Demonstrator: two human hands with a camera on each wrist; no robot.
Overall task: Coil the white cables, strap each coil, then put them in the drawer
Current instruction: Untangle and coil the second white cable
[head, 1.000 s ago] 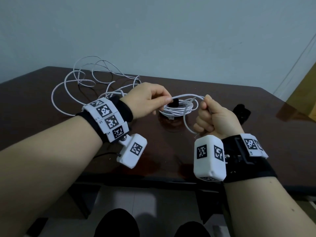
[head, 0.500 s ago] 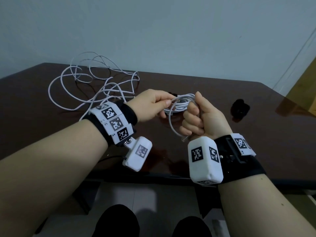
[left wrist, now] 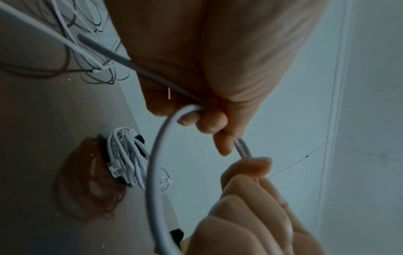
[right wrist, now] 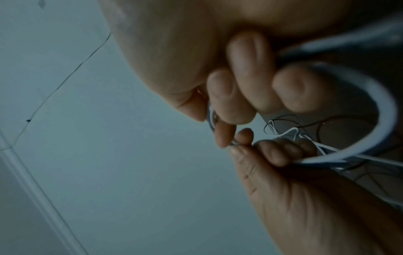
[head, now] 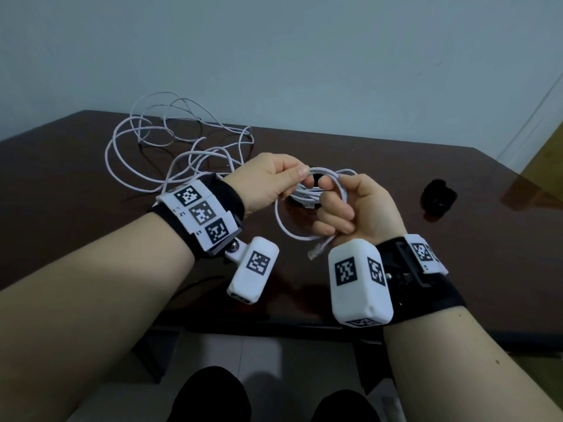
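White cable [head: 281,222] loop pinched by left hand [head: 268,181], apparently gripped in right hand [head: 358,208].

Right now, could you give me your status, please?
Left hand and right hand grip cable, first loop. Strapped coil on table. Nothing blocking.

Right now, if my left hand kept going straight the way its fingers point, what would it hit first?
Most likely the right hand: the left hand points across at it, both pinching the same white cable. The strapped coil lies lower on the table, probably beneath that line; depth is unclear.
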